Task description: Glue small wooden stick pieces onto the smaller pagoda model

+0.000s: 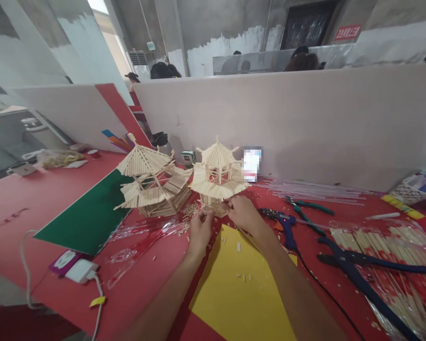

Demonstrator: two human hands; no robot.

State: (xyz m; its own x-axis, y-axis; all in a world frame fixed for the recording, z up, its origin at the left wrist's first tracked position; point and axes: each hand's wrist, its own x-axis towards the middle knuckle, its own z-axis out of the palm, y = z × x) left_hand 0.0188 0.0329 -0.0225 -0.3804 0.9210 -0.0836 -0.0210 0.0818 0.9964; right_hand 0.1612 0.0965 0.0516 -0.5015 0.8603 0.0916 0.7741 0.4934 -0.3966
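A small pagoda model [219, 182] built of thin wooden sticks stands upright in front of me, with two tiers of roof. At the left side of its base is my left hand [200, 229], fingers curled and tips pinched together. My right hand [244, 213] reaches under the lower eave on the right, its fingers bent close against the base. What the fingertips of either hand hold is too small or hidden to tell. Cut stick pieces [190, 212] lie heaped beside the left hand. A larger stick pagoda [149, 182] stands to the left.
A yellow sheet [239, 284] lies under my forearms. On the right are a blue glue gun [287, 229] with its cord, green-handled pliers [307, 213], large dark cutters [348, 258] and bagged sticks [404, 279]. A green board [88, 215], a power adapter [80, 270] and clear wrap are left.
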